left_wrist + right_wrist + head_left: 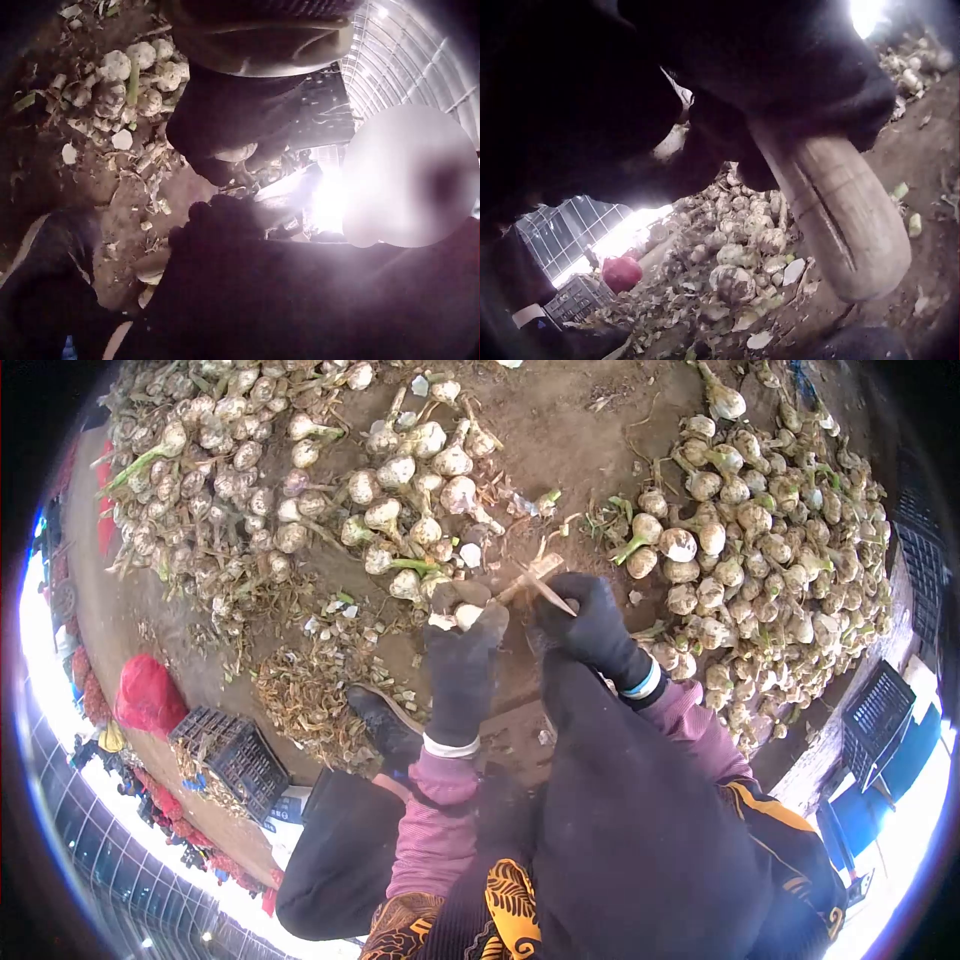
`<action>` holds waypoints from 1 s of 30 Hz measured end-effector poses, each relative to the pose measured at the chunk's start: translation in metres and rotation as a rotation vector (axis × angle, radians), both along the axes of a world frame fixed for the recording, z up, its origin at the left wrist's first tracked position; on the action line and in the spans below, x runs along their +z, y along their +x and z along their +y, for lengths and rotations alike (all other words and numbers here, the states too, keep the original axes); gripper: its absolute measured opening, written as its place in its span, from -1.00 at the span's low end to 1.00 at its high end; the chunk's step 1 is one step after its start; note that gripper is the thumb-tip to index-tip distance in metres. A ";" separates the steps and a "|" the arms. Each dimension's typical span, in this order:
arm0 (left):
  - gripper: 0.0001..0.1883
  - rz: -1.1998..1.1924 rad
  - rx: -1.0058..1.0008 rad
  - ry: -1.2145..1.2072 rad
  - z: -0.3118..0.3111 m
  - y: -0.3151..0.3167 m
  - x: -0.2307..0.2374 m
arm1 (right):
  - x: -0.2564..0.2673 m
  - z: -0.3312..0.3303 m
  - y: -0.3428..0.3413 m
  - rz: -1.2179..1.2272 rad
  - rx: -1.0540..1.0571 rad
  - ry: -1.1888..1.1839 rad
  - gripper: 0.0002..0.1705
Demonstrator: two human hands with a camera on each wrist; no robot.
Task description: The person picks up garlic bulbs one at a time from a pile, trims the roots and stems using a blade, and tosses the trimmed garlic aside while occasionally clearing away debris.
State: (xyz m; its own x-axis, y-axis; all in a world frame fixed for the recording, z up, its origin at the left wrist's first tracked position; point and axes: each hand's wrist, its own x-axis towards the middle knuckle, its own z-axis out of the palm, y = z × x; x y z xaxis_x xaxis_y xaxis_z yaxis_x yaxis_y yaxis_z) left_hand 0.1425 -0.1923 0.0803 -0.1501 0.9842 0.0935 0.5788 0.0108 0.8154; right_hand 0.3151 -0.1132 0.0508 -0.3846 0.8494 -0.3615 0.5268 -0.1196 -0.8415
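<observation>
My left hand [460, 660], in a dark glove, holds a pale garlic bulb [467, 616] in its curled fingers, low over the soil. Close to its right, my gloved right hand [597, 628] grips a wooden handle [851, 225], which has a long slit and a rounded end in the right wrist view. Whatever blade it carries is hidden by the glove. Dry stalk pieces [543, 568] lie around the handle in front of both hands. Just beyond the left hand, a small pile of garlic bulbs [397, 470] with stalks rests on the ground.
Large garlic heaps lie at the left [215, 480] and right [750, 530]. Dry trimmings [310, 695] cover the ground beside a shoe [385, 720]. A black crate [240, 760] and a red bag [148, 693] stand at left; another crate [880, 710] is at right.
</observation>
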 end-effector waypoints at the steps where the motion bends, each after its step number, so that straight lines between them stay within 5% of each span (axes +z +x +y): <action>1: -0.77 -0.051 0.086 -0.020 0.004 0.004 -0.001 | 0.002 0.001 -0.002 0.019 0.003 0.093 -0.70; 4: -0.84 -0.200 0.157 -0.163 0.016 0.001 0.012 | 0.017 0.012 -0.003 0.120 0.087 0.081 -0.67; 8: -0.85 -1.001 0.406 -0.239 0.017 0.002 0.006 | -0.040 0.004 0.027 -0.223 0.223 -0.276 -0.64; 10: -0.79 -0.973 0.325 -0.178 0.021 -0.002 0.001 | -0.050 -0.009 0.050 -0.328 0.275 -0.334 -0.63; 13: -0.69 -0.836 0.177 -0.286 0.029 0.024 0.010 | -0.058 -0.033 0.060 -0.056 -0.125 -0.352 -0.60; 15: -0.60 -0.835 -0.073 -0.322 0.059 0.065 0.055 | -0.089 -0.044 0.074 0.417 -0.426 -0.755 -0.63; 17: -0.55 -0.742 -0.121 -0.228 0.080 0.070 0.089 | -0.112 -0.053 0.079 0.899 -0.726 -1.156 -0.56; 19: -0.57 -0.387 0.028 -0.138 0.050 0.030 0.017 | -0.098 -0.031 0.074 0.512 -0.520 -0.999 -0.58; 20: -0.59 -0.240 0.129 -0.113 0.033 0.007 -0.019 | -0.055 -0.007 0.061 -0.098 -0.169 -0.605 -0.62; 22: -0.74 -0.141 0.556 -0.057 0.015 -0.047 -0.053 | -0.063 -0.007 0.060 -0.097 -0.215 -0.479 -0.70; 23: -0.66 -0.112 0.796 -0.287 -0.002 -0.061 -0.063 | -0.065 -0.012 0.060 -0.097 -0.237 -0.420 -0.74; 26: -0.45 -0.173 0.882 -0.807 -0.025 -0.094 -0.111 | -0.050 -0.012 0.045 -0.108 -0.238 -0.402 -0.62; 28: -0.45 0.150 0.523 -0.509 -0.046 -0.102 -0.155 | -0.069 -0.019 0.047 -0.040 -0.221 -0.390 -0.64; 30: -0.53 0.150 0.545 -0.418 -0.041 -0.101 -0.161 | -0.048 -0.010 0.041 0.033 -0.176 -0.511 -0.63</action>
State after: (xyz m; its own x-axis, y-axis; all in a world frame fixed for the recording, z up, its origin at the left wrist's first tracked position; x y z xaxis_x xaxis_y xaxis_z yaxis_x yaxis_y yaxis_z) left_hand 0.0418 -0.2335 -0.0810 -0.6473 0.7305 -0.2175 0.5079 0.6262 0.5915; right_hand 0.3560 -0.1233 0.0023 -0.2705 0.6209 -0.7358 0.4365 -0.6021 -0.6685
